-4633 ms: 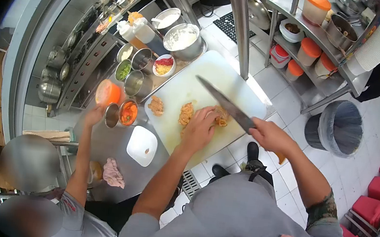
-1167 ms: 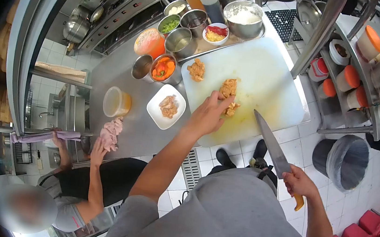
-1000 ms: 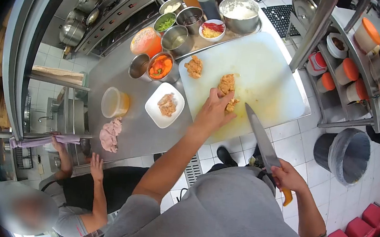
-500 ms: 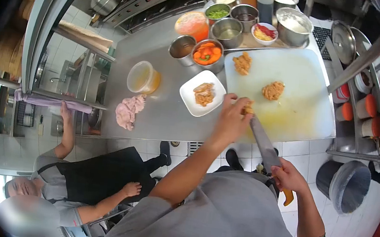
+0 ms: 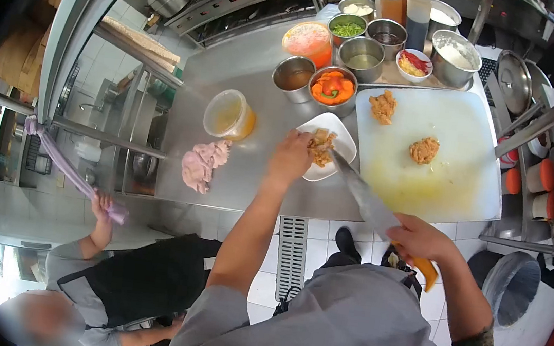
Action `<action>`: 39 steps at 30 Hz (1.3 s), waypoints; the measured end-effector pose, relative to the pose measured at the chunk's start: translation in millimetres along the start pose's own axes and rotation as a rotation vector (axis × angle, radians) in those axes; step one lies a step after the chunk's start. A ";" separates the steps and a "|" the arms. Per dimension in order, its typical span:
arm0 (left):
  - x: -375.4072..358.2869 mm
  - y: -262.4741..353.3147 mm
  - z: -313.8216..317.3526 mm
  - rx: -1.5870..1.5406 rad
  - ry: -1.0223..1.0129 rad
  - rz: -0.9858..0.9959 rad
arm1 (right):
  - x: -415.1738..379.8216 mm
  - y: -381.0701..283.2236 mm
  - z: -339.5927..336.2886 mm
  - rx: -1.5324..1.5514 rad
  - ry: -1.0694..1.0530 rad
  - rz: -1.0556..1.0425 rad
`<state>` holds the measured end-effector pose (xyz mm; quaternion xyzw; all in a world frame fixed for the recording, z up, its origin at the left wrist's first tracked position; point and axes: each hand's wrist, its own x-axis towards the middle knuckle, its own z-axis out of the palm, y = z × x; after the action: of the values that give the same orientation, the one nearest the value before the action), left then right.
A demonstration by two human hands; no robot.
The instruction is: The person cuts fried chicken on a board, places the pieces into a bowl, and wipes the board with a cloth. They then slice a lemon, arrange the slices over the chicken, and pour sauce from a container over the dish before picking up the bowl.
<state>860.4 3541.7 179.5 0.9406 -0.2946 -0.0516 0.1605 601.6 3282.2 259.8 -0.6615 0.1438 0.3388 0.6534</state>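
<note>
My left hand (image 5: 290, 155) is over the left side of a square white plate (image 5: 345, 142), its fingers against chopped brown meat (image 5: 321, 147). The knife (image 5: 364, 200) has its blade tip touching that meat from the right. My right hand (image 5: 422, 239) is wrapped round the knife's yellow handle. Two mounds of similar meat, one at the upper left (image 5: 383, 107) and one near the middle (image 5: 424, 150), lie on the white cutting board (image 5: 473, 188). Left of the plate are a tub of yellowish liquid (image 5: 230, 114) and raw pink meat (image 5: 203, 164).
Metal pots, including one of carrots (image 5: 332, 88), an orange tub (image 5: 308, 42) and sauce bottles (image 5: 417, 19) stand along the back. A co-worker (image 5: 136, 273) at the left holds a purple cloth (image 5: 73, 167). A lined bin (image 5: 512, 287) is at the right.
My left hand has moved left from the cutting board to the plate, and the knife has followed. The meat from the board's edge is now at the plate. The co-worker's cloth hangs lower.
</note>
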 end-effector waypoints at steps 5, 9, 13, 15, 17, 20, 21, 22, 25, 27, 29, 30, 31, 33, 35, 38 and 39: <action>-10.9 -7.1 3.1 -0.010 0.276 0.105 | -91.4 43.3 -18.4 0.196 0.226 0.075; -9.3 91.2 -30.7 -0.351 0.247 0.080 | -145.3 77.4 -27.6 0.284 0.518 0.064; 21.4 180.8 23.1 -0.435 0.169 0.331 | -156.2 93.9 -41.9 0.230 0.592 0.020; 36.7 202.6 58.2 -0.448 0.094 0.266 | -153.7 105.3 -46.7 0.219 0.639 0.020; 39.0 219.1 88.1 -0.447 0.116 0.222 | -153.3 113.5 -46.4 0.234 0.667 0.029; 14.6 240.8 79.9 -0.430 -0.025 0.082 | -153.6 117.6 -46.9 0.245 0.692 0.053; 3.4 247.0 71.2 -0.467 -0.083 0.042 | -154.5 119.9 -48.0 0.220 0.691 0.065; -6.1 249.3 68.0 -0.505 -0.147 0.002 | -156.3 122.5 -48.2 0.196 0.693 0.083; -21.7 231.9 78.8 -0.565 0.006 0.008 | -150.1 127.0 -50.9 -0.238 0.772 0.031; -17.5 221.2 91.1 -0.605 0.172 0.084 | -141.1 121.4 -53.7 -0.445 0.820 0.013; -11.7 222.8 97.1 -0.584 0.280 0.166 | -132.3 107.2 -59.4 -0.700 0.853 -0.006; -9.0 226.1 97.9 -0.546 0.302 0.212 | -130.6 101.1 -64.2 -0.768 0.849 -0.009; -6.6 228.9 99.2 -0.507 0.324 0.256 | -129.6 95.1 -69.6 -0.837 0.843 -0.014; -2.3 235.1 106.3 -0.561 0.318 0.239 | -129.3 82.8 -78.9 -0.958 0.816 -0.008; 2.2 240.8 111.5 -0.588 0.332 0.228 | -129.8 76.3 -86.8 -1.000 0.786 0.009; 8.4 246.2 115.2 -0.600 0.367 0.227 | -132.3 64.6 -95.8 -1.062 0.734 0.041; 11.3 246.9 116.3 -0.611 0.368 0.235 | -132.6 61.6 -97.5 -1.081 0.719 0.052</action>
<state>714.6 3312.3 151.9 0.8028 -0.3376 0.0517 0.4887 491.3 3148.5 288.9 -0.9655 0.1789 0.1367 0.1311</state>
